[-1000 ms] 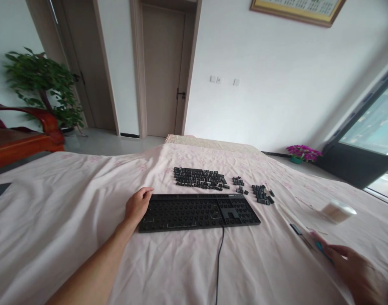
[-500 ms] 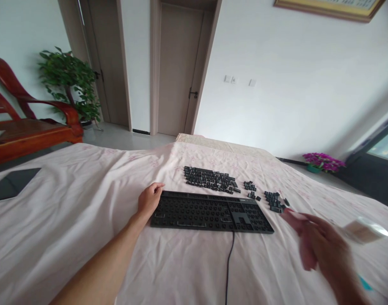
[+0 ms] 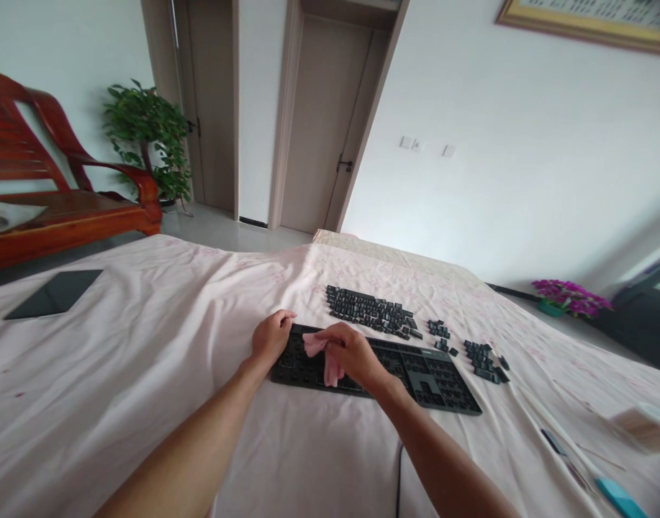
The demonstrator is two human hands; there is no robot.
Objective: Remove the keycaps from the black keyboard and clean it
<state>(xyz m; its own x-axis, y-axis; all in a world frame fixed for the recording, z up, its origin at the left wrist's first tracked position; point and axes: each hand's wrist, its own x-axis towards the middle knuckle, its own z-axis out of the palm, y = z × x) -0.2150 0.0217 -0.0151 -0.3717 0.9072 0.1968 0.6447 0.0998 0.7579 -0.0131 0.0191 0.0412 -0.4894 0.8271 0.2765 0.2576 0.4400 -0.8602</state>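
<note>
A black keyboard (image 3: 424, 378) with its keycaps off lies on the pale pink cloth, its cable (image 3: 399, 478) running down toward me. At its upper left corner my left hand (image 3: 273, 336) is closed on the edge. Over the keyboard's left half, my right hand (image 3: 351, 352) pinches a pink cloth (image 3: 332, 363) that hangs down onto or just above the switches; contact is hard to tell. Behind the keyboard lies a block of loose black keycaps (image 3: 370, 309), with smaller groups of keycaps (image 3: 484, 362) to the right.
At the right lie a blue-handled tool (image 3: 618, 496), a thin dark tool (image 3: 553, 442) and a clear container (image 3: 648, 426). A dark tablet-like slab (image 3: 54, 293) rests at the left. Beyond the bedspread stand a wooden chair (image 3: 70, 208), a potted plant (image 3: 146, 137) and purple flowers (image 3: 570, 296).
My right hand has carried the pink cloth from the right side leftward to over the keyboard's left half. My left hand stays at the corner. The view has turned slightly left.
</note>
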